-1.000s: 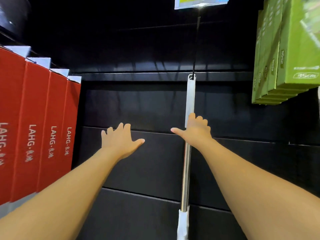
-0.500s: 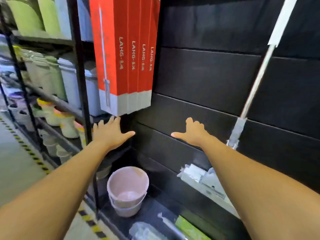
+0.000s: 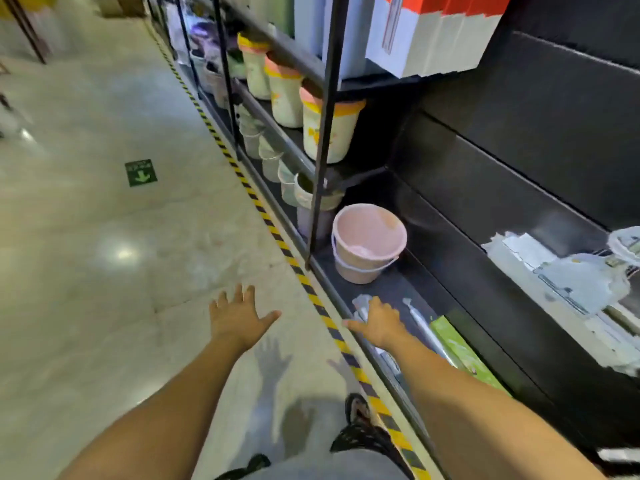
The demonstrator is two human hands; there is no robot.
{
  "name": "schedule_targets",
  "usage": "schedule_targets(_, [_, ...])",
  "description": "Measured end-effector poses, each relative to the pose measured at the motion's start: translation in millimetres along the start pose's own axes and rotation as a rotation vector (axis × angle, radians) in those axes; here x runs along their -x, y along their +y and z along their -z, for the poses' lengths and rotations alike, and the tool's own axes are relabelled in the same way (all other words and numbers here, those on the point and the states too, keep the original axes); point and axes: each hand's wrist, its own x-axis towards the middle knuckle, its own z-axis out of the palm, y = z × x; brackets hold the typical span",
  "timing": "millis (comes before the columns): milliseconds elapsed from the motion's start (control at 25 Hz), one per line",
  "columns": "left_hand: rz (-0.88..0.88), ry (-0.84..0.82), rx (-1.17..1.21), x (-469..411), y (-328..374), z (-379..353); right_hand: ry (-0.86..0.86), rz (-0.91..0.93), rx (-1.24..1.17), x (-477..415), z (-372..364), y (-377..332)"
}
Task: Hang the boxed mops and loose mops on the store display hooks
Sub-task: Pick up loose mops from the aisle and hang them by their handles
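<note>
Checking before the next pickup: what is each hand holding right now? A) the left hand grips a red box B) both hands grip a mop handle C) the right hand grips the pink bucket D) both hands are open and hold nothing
D: the left hand is spread open over the floor, and the right hand is open above the bottom shelf, clear of the pink bucket.

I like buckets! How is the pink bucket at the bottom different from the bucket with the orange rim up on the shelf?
The pink bucket is plain pink all over; the orange-rimmed bucket is cream with an orange band and a small picture on its side. The pink bucket stands on the lowest shelf by itself; the orange-rimmed bucket is one shelf higher, at the end of a row of similar buckets. The pink bucket looks wider and squatter. Both stand upright.
</note>
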Motion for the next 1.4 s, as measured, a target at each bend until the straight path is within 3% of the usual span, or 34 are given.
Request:
schedule_targets(240, [0.258, -0.177, 0.051, 57.4, -40.1, -86.5, -0.225, 0.146, 0.194, -7.3, -79.9, -18.1])
schedule_targets(440, [0.452, -0.121, 0.078, 78.8, -31.9, -111.6, -0.34, 0.313, 0.315, -25.9, -92.8, -33.7])
schedule_targets(600, [0.681, -0.088, 0.121, 103.1, -21.3, -122.8, -0.387, 0.557, 0.51, -39.9, -91.5, -58.9])
schedule_targets(1120, [1.37, -0.042, 0.515, 227.6, 48.4, -184.0, -0.666, 1.058, 0.823, 7.6, -149.5, -95.2])
schedule_targets(1400, [1.452, -0.026, 0.551, 264.5, -11.9, -185.3, -0.691, 1.147, 0.873, 56.1, -201.0, -149.9])
